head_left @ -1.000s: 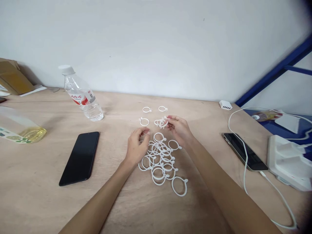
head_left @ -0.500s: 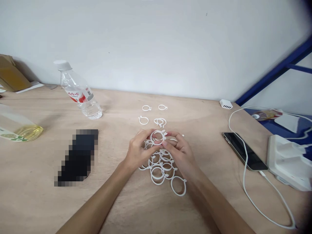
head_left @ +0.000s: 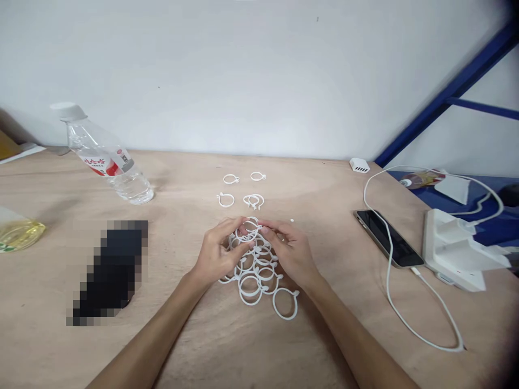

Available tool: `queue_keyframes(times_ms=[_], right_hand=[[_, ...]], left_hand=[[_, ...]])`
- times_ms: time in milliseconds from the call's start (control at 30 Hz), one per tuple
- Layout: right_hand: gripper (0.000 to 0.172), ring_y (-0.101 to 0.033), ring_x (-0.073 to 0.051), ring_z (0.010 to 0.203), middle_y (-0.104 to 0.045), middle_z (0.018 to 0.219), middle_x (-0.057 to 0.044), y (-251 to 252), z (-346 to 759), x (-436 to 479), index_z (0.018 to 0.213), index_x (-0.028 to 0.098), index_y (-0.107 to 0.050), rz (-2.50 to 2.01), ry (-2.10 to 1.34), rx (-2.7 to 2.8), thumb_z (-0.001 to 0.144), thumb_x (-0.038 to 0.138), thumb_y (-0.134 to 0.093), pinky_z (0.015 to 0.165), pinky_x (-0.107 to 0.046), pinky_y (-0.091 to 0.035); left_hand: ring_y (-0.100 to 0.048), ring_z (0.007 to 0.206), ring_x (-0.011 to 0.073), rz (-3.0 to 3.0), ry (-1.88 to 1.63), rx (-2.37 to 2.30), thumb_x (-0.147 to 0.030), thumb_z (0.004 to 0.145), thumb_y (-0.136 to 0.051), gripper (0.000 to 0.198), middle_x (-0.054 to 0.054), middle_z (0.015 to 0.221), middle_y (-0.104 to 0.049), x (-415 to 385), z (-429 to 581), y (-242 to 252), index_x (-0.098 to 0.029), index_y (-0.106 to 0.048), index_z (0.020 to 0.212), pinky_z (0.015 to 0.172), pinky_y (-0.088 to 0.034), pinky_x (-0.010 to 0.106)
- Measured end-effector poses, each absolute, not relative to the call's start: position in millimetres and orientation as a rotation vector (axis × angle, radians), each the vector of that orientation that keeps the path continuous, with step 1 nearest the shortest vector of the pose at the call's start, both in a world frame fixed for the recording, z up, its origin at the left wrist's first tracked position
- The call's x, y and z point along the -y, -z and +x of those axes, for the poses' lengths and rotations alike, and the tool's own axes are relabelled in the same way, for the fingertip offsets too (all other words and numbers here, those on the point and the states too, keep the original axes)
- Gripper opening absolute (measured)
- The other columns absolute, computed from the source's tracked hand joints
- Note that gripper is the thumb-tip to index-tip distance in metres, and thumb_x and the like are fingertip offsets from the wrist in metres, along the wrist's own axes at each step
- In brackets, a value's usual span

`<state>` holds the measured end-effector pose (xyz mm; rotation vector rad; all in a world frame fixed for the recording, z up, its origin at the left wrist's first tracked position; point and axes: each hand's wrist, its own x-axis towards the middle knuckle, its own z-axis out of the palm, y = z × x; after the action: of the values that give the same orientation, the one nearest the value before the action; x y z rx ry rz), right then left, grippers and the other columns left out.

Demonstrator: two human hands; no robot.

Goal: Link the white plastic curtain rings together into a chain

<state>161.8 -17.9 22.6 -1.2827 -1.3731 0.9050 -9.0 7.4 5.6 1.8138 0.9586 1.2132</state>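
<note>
The person's forearms reach in from the bottom edge to a loose pile of white plastic rings (head_left: 249,302), each with a small tab. Directly above the pile, the left hand (head_left: 221,254) and right hand (head_left: 290,251) are closed in towards each other, fingers curled, with both gripping a single ring (head_left: 250,219) at the pile's far edge. The heels of both hands are close to the pile, and the left hand's fingers overlap its upper rings.

The pile lies on a plywood table (head_left: 182,346). Beyond it stand four small groups: a single ring (head_left: 225,207) and a cluster of interlinked rings (head_left: 253,195), then two more single rings (head_left: 231,174) and (head_left: 258,172) further back. A tiny white bit (head_left: 292,220) lies just beyond the pile's right side.

Left of the pile is a pixelated dark slab (head_left: 111,273); right of it, a black smartphone (head_left: 389,237) with a white cable (head_left: 388,281) beside a white power strip (head_left: 458,251). Further left lie a clear water bottle (head_left: 107,159) on its side and a bottle of yellow oil (head_left: 16,233). Beyond the pile, a white wall (head_left: 243,81) rises behind the table.
</note>
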Motion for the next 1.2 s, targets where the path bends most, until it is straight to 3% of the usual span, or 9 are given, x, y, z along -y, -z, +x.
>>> queue_keyframes(times_ms=[233,433,567,733,833,967,1200], right_hand=[[0.016,-0.069,-0.019,0.085,-0.075,0.091,-0.002,-21.6,161.1,19.2,0.088,0.024,-0.074,-1.333,-0.780,1.420,0.082,0.033,-0.061,0.079,-0.031,-0.052],[0.021,-0.068,-0.021,0.087,-0.075,0.094,-0.005,-23.0,169.4,0.4,0.092,0.021,-0.073,-1.362,-0.881,1.385,0.079,0.033,-0.062,0.080,-0.032,-0.052],[0.025,-0.068,-0.019,0.083,-0.075,0.091,-0.007,-18.8,174.1,-35.6,0.092,0.017,-0.072,-1.612,-0.679,1.396,0.077,0.031,-0.059,0.080,-0.030,-0.050],[0.040,-0.067,-0.024,0.081,-0.073,0.083,-0.011,-13.5,167.6,-65.1,0.087,0.017,-0.072,-1.902,-0.522,1.535,0.068,0.051,-0.065,0.075,-0.033,-0.048],[0.038,-0.067,-0.025,0.081,-0.073,0.083,-0.012,-13.7,164.4,-68.7,0.082,0.019,-0.073,-1.999,-0.462,1.585,0.069,0.053,-0.063,0.072,-0.033,-0.047],[0.027,-0.067,-0.022,0.077,-0.074,0.080,-0.008,-12.1,168.3,-67.6,0.080,0.021,-0.074,-1.945,-0.448,1.608,0.075,0.041,-0.058,0.071,-0.030,-0.047],[0.024,-0.066,-0.019,0.077,-0.074,0.082,-0.007,-5.3,175.1,-64.2,0.083,0.018,-0.073,-1.842,-0.424,1.605,0.077,0.031,-0.054,0.076,-0.029,-0.048]], left_hand=[[-0.061,0.084,0.0192,1.772,-1.130,-0.967,-0.029,0.077,-0.067,0.034,0.007,0.089,-0.064,-6.2,-8.7,-8.5,-0.015,-0.065,0.107,0.074,-0.050,0.030],[-0.059,0.092,0.0220,2.062,-1.205,-1.007,-0.026,0.079,-0.064,0.042,0.008,0.096,-0.067,-7.8,-8.6,-7.9,-0.018,-0.059,0.119,0.084,-0.048,0.037],[-0.056,0.097,0.0237,2.285,-1.166,-0.974,-0.021,0.078,-0.061,0.048,0.010,0.103,-0.066,-4.7,-8.7,-12.9,-0.018,-0.055,0.125,0.087,-0.046,0.040],[-0.054,0.103,0.0271,2.409,-1.107,-0.960,-0.037,0.076,-0.066,0.056,0.012,0.119,-0.060,0.0,-9.1,-18.0,-0.019,-0.053,0.128,0.089,-0.043,0.044],[-0.054,0.102,0.0258,2.382,-1.150,-0.965,-0.036,0.080,-0.063,0.047,0.012,0.117,-0.061,0.7,-9.2,-18.2,-0.021,-0.057,0.124,0.089,-0.044,0.044],[-0.056,0.099,0.0239,2.293,-1.267,-0.970,-0.030,0.083,-0.058,0.035,0.011,0.109,-0.062,-0.5,-9.2,-18.2,-0.019,-0.061,0.116,0.087,-0.045,0.042],[-0.057,0.099,0.0216,2.148,-1.337,-1.058,-0.023,0.084,-0.057,0.024,0.008,0.103,-0.065,-3.9,-6.8,-15.6,-0.020,-0.065,0.106,0.088,-0.046,0.038]])
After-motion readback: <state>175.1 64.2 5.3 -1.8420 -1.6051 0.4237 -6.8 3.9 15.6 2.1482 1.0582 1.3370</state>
